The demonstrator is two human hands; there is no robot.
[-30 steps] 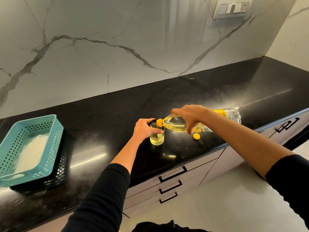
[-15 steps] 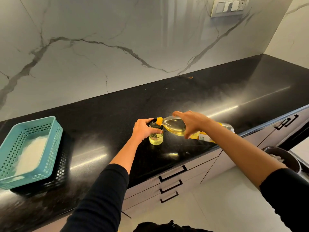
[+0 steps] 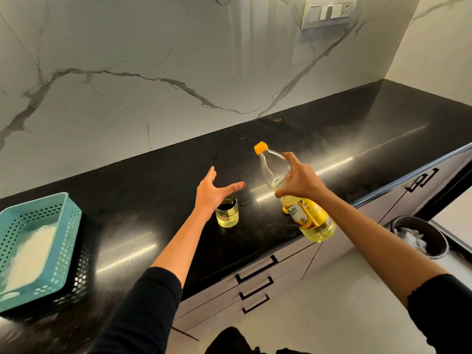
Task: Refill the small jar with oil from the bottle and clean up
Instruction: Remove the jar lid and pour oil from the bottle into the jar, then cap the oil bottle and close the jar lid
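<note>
Your right hand [image 3: 300, 181] grips the clear plastic oil bottle [image 3: 296, 198] tipped upright, stopping the pour; your left hand [image 3: 210, 194] hovers spread, empty, over the small glass jar [image 3: 227, 213].

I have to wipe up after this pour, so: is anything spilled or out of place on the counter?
No spill shows on the black counter, though its glare could hide a thin film. The small jar stands upright and uncapped. The bottle, held by the right hand, is open; its yellow cap lies loose behind it.
</note>
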